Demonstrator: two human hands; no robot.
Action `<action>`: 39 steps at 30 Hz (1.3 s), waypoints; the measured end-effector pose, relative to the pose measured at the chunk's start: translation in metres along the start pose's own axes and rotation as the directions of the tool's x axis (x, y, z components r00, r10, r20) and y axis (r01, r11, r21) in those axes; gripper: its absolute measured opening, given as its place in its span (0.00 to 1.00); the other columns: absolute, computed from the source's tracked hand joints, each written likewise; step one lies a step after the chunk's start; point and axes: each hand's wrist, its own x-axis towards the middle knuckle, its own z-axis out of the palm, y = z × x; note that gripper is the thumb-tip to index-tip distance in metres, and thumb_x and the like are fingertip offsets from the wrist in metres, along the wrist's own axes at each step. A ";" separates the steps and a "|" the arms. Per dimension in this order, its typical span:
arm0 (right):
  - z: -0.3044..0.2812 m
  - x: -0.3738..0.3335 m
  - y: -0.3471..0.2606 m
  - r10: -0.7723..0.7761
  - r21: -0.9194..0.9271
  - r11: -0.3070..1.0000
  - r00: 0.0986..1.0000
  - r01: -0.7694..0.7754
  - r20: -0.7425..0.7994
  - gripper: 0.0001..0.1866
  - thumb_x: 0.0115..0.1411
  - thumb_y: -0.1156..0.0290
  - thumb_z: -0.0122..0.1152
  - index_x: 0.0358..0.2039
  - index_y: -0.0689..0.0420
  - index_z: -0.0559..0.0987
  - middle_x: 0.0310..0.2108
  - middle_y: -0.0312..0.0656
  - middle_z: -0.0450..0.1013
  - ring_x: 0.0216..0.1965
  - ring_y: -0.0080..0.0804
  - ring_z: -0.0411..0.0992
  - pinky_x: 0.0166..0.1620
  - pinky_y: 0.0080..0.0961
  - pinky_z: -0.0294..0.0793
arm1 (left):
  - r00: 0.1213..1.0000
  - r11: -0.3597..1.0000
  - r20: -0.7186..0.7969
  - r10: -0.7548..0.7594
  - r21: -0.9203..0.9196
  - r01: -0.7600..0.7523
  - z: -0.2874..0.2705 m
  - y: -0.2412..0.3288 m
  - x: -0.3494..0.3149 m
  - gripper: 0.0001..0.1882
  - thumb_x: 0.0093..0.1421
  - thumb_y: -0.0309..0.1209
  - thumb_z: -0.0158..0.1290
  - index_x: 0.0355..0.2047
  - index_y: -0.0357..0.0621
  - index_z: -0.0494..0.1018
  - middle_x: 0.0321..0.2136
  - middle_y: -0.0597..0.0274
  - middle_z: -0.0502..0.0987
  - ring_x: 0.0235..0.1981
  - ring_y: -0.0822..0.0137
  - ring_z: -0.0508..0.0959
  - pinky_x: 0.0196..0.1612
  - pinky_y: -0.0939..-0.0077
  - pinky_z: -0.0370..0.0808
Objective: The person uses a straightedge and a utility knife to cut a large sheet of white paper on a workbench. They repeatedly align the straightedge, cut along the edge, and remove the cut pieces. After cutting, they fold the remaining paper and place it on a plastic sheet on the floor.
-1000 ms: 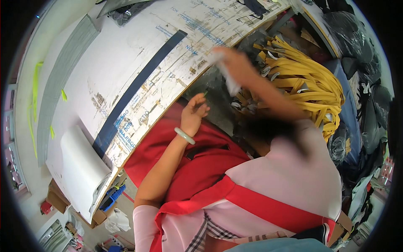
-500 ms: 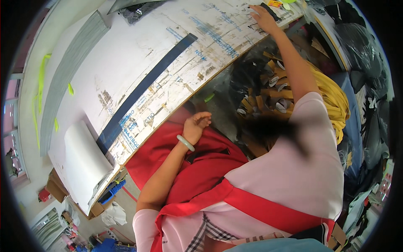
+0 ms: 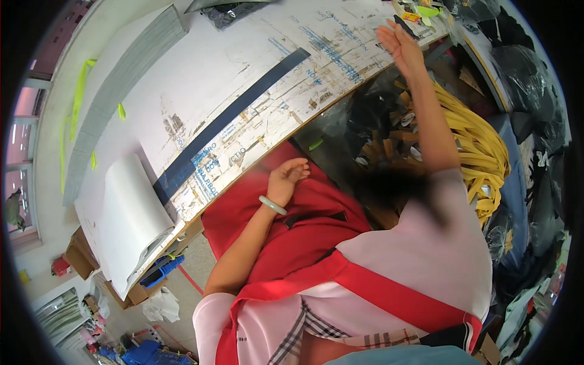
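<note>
Over the far right end of the worktable [image 3: 267,134], my right hand [image 3: 403,48] is reaching with its fingers stretched out. Beside its fingertips lies a small black item [image 3: 406,27], whose kind I cannot make out; I see nothing held. My left hand [image 3: 288,181], with a pale bangle [image 3: 272,205] at the wrist, hovers in front of the red apron [image 3: 304,237]. Its fingers are loosely bent and apart, with nothing visible in them. A long dark navy strip [image 3: 234,112] lies flat across the table, away from both hands.
A long grey stack of strips [image 3: 121,97] curves along the table's far side. White rolled sheeting [image 3: 131,210] sits at the near left corner. Below the table on the right hang yellow straps [image 3: 477,146]. Black plastic bags [image 3: 526,67] are heaped at the right.
The view has shifted, so the scene sits farther right and slightly lower. My right hand has drawn back slightly from the black item's far side; my left hand stays bent before the apron.
</note>
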 end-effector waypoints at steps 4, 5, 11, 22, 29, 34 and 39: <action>0.086 -0.080 -0.013 0.175 0.458 0.825 0.920 -0.332 0.351 0.33 0.74 0.51 0.37 0.69 0.62 0.56 0.68 0.51 0.57 0.69 0.43 0.58 0.69 0.33 0.58 | 1.000 0.996 -0.003 -0.015 -0.087 0.014 -0.027 0.005 -0.013 0.11 0.69 0.25 0.50 0.50 0.37 0.76 0.40 0.61 0.79 0.38 0.72 0.79 0.44 0.78 0.78; 0.104 -0.093 -0.009 0.203 0.462 0.807 0.907 -0.368 0.369 0.32 0.74 0.51 0.36 0.69 0.61 0.55 0.70 0.51 0.54 0.70 0.42 0.55 0.70 0.34 0.56 | 1.000 0.996 0.001 -0.024 -0.083 0.024 -0.036 0.003 -0.018 0.11 0.69 0.26 0.50 0.49 0.38 0.76 0.40 0.62 0.80 0.38 0.72 0.79 0.43 0.78 0.78; 0.191 -0.121 0.063 0.381 0.266 0.749 0.722 -0.607 0.577 0.20 0.73 0.59 0.47 0.53 0.63 0.73 0.37 0.41 0.75 0.34 0.25 0.74 0.40 0.22 0.75 | 0.997 1.000 -0.071 -0.021 -0.001 0.021 -0.109 -0.033 -0.063 0.12 0.68 0.25 0.51 0.49 0.40 0.77 0.39 0.62 0.80 0.36 0.72 0.79 0.42 0.78 0.78; 0.404 -0.274 0.108 0.475 -0.542 0.840 0.522 -0.029 0.708 0.13 0.71 0.66 0.49 0.37 0.61 0.77 0.22 0.36 0.70 0.20 0.19 0.67 0.27 0.18 0.67 | 0.854 0.829 -0.501 0.139 0.530 0.176 -0.207 -0.109 -0.145 0.13 0.61 0.32 0.52 0.42 0.45 0.81 0.37 0.46 0.82 0.39 0.49 0.82 0.45 0.58 0.79; 0.480 -0.317 0.089 0.658 -0.705 0.687 0.263 0.174 0.706 0.12 0.71 0.66 0.50 0.37 0.60 0.79 0.21 0.35 0.72 0.23 0.20 0.72 0.30 0.17 0.72 | 0.731 0.872 -0.676 0.095 0.410 0.266 -0.238 -0.098 -0.223 0.14 0.59 0.37 0.54 0.40 0.47 0.82 0.43 0.48 0.81 0.43 0.51 0.82 0.51 0.60 0.77; 0.548 -0.354 0.084 0.711 -0.704 0.622 0.128 0.344 0.691 0.13 0.68 0.65 0.54 0.34 0.63 0.80 0.21 0.39 0.74 0.21 0.23 0.72 0.28 0.22 0.71 | 0.305 0.928 -0.951 0.050 0.157 0.338 -0.258 -0.202 -0.313 0.12 0.61 0.33 0.54 0.42 0.44 0.82 0.34 0.54 0.83 0.33 0.63 0.81 0.38 0.70 0.76; 0.579 -0.379 0.058 0.807 -0.811 0.407 0.250 0.420 0.534 0.12 0.65 0.66 0.58 0.34 0.63 0.82 0.23 0.41 0.76 0.23 0.24 0.73 0.31 0.22 0.72 | 0.452 0.811 -0.682 -0.575 -0.550 0.201 -0.261 -0.203 -0.444 0.11 0.65 0.32 0.52 0.41 0.42 0.82 0.23 0.68 0.78 0.20 0.77 0.73 0.21 0.79 0.69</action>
